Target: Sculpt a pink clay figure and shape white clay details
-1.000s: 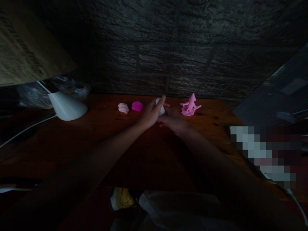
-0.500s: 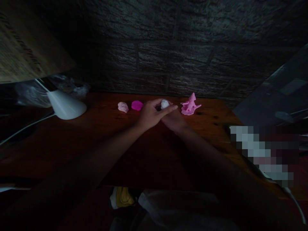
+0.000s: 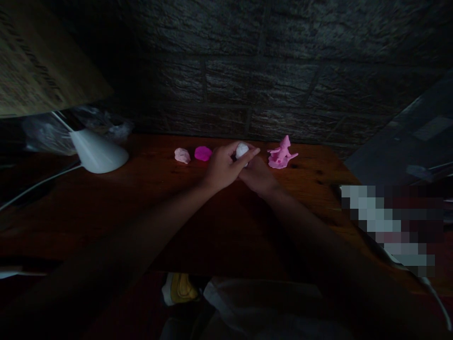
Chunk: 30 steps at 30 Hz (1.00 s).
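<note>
A lump of white clay (image 3: 242, 150) is cupped between both hands above the far part of the wooden table. My left hand (image 3: 222, 165) wraps round it from the left, its thumb lying across the front of the lump. From the right, my right hand (image 3: 260, 174) closes round it, most of its fingers hidden behind the left thumb and the clay. Just left of the hands lie a bright magenta clay piece (image 3: 203, 153) and a pale pink clay lump (image 3: 182, 156). To the right stands a pink clay figure (image 3: 283, 152) with a pointed top and arms spread out.
On the left is a white lamp-like cone (image 3: 100, 152) with a cord, beneath a brown printed cardboard piece (image 3: 46, 61). Crumpled clear plastic (image 3: 46, 134) lies behind it. A dark brick wall (image 3: 226, 85) borders the wooden table (image 3: 148, 198). A blurred-out pale object is at the right.
The left thumb has shifted slightly on the white clay, and more of the lump shows now. The view has moved a little; the other clay pieces stay put.
</note>
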Each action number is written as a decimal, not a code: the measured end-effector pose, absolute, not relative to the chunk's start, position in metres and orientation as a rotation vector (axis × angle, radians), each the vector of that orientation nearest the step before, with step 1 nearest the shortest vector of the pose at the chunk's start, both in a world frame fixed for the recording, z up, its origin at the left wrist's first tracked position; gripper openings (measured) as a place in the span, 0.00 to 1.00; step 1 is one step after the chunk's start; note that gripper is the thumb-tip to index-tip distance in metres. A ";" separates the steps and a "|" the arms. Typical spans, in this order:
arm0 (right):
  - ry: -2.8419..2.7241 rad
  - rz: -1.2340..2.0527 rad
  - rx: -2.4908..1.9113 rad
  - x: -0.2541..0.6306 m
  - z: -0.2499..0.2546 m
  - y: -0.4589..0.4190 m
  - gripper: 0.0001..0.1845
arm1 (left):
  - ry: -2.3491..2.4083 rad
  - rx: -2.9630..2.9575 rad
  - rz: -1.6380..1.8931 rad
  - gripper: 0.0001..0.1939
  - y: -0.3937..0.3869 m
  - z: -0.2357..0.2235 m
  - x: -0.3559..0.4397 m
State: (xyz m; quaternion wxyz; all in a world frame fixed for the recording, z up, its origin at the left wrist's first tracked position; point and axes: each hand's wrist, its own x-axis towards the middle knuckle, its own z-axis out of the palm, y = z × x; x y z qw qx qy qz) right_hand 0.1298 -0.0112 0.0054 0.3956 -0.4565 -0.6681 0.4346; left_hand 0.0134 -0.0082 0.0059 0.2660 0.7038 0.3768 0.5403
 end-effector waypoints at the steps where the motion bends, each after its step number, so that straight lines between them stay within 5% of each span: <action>1: -1.689 1.087 -1.127 0.131 0.006 -0.010 0.10 | 1.001 1.916 1.477 0.12 -0.009 0.006 0.014; 8: -1.723 1.010 -1.065 0.134 0.012 -0.012 0.03 | 0.923 2.008 1.519 0.14 -0.011 0.007 0.014; 22: -1.739 0.892 -1.220 0.129 0.017 -0.018 0.10 | 0.996 1.955 1.264 0.19 -0.006 0.003 0.009; 27: -1.798 0.863 -1.238 0.134 0.006 -0.008 0.06 | 0.961 1.794 1.236 0.13 0.000 0.001 0.012; 30: -1.752 1.014 -1.200 0.134 0.001 -0.005 0.16 | 0.969 1.498 1.380 0.10 0.010 0.003 0.010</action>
